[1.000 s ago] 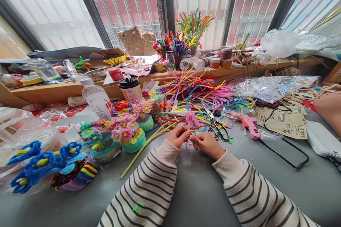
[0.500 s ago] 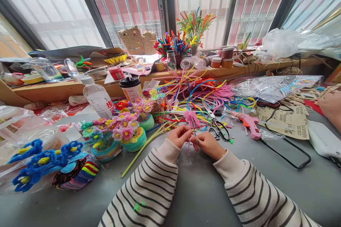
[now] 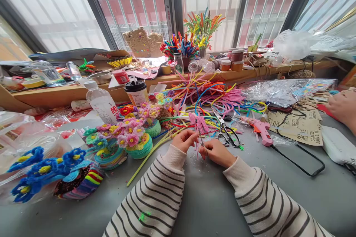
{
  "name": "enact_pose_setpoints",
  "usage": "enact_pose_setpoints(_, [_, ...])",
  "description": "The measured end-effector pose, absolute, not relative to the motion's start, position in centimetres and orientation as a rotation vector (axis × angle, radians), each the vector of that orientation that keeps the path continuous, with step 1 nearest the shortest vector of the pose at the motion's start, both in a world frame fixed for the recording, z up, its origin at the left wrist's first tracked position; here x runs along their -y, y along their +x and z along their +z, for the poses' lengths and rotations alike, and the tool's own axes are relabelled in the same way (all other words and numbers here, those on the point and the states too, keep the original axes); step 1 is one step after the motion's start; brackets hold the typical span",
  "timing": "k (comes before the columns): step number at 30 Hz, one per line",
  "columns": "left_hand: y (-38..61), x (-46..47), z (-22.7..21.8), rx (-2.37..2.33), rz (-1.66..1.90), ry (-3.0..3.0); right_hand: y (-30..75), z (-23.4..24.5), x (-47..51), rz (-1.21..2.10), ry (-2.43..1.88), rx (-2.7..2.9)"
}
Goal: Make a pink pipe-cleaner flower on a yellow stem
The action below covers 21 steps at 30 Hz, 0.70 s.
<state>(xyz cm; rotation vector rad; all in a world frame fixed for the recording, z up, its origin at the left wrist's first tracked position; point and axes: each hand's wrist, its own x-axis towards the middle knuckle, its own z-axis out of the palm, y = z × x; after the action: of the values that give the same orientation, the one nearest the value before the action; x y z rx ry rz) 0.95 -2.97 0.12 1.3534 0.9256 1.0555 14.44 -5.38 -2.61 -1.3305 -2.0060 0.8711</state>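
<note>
In the middle of the grey table my left hand (image 3: 183, 140) is closed, pinching a thin pink pipe cleaner (image 3: 197, 151) that hangs down from its fingertips. My right hand (image 3: 218, 152) is closed around a slim metal tool (image 3: 200, 139) whose thin tip points up and away, beside the pipe cleaner. I cannot make out whether it is tweezers or small scissors. Just beyond my fingertips lies a bunch of short pink pipe cleaners (image 3: 200, 124). Large black-handled scissors (image 3: 229, 135) rest to the right of it.
A heap of coloured pipe cleaners (image 3: 219, 94) lies behind my hands. At left stand pipe-cleaner flower pots (image 3: 139, 150), blue flowers (image 3: 44, 169), a bottle (image 3: 101, 103) and a lidded cup (image 3: 137, 92). At right are a pink glue gun (image 3: 263, 130), sandpaper (image 3: 299, 127) and another person's hand (image 3: 343, 109).
My hands have moved slightly apart, the left one a little to the left. More of the slim tool shows between them. The other person's hand at right has shifted slightly.
</note>
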Motion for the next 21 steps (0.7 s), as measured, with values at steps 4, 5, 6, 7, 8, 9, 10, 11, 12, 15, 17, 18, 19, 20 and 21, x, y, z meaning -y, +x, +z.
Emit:
enact_pose_setpoints(4, [0.76,2.91,0.26,-0.882,1.009,1.357,14.44,-2.43,5.53,0.901,-1.281,2.051])
enact_pose_setpoints(5, [0.72,2.89,0.26,-0.879,1.001,1.354,14.42,-2.40,5.55,0.905,-1.274,2.054])
enact_pose_setpoints(6, [0.69,2.87,0.26,-0.875,0.991,1.346,14.40,-2.39,5.57,0.910,-1.262,2.055])
enact_pose_setpoints(7, [0.66,2.84,0.25,-0.871,0.978,1.335,14.38,-2.37,5.59,0.913,-1.246,2.055])
enact_pose_setpoints(8, [0.64,2.80,0.22,-0.864,0.963,1.320,14.35,-2.36,5.60,0.915,-1.229,2.053])
enact_pose_setpoints(9, [0.61,2.74,0.19,-0.856,0.947,1.305,14.32,-2.35,5.60,0.913,-1.218,2.049])
enact_pose_setpoints(10, [0.58,2.68,0.15,-0.848,0.925,1.292,14.29,-2.35,5.60,0.905,-1.216,2.041])
enact_pose_setpoints(11, [0.54,2.61,0.11,-0.842,0.903,1.282,14.25,-2.36,5.58,0.890,-1.225,2.030])
enact_pose_setpoints(12, [0.51,2.53,0.07,-0.837,0.887,1.275,14.22,-2.39,5.56,0.873,-1.238,2.016])
enact_pose_setpoints(15, [0.44,2.37,-0.07,-0.834,0.868,1.273,14.08,-2.61,5.47,0.837,-1.261,1.984])
enact_pose_setpoints(17, [0.48,2.36,-0.17,-0.830,0.880,1.267,14.01,-2.79,5.39,0.840,-1.260,1.974])
enact_pose_setpoints(18, [0.52,2.38,-0.23,-0.826,0.890,1.261,14.00,-2.86,5.36,0.844,-1.263,1.971])
enact_pose_setpoints(19, [0.58,2.40,-0.30,-0.821,0.909,1.253,14.02,-2.90,5.32,0.846,-1.269,1.969])
enact_pose_setpoints(20, [0.63,2.39,-0.39,-0.817,0.939,1.241,14.08,-2.89,5.29,0.845,-1.277,1.967])
enact_pose_setpoints(21, [0.66,2.35,-0.47,-0.817,0.976,1.226,14.16,-2.84,5.27,0.836,-1.288,1.963])
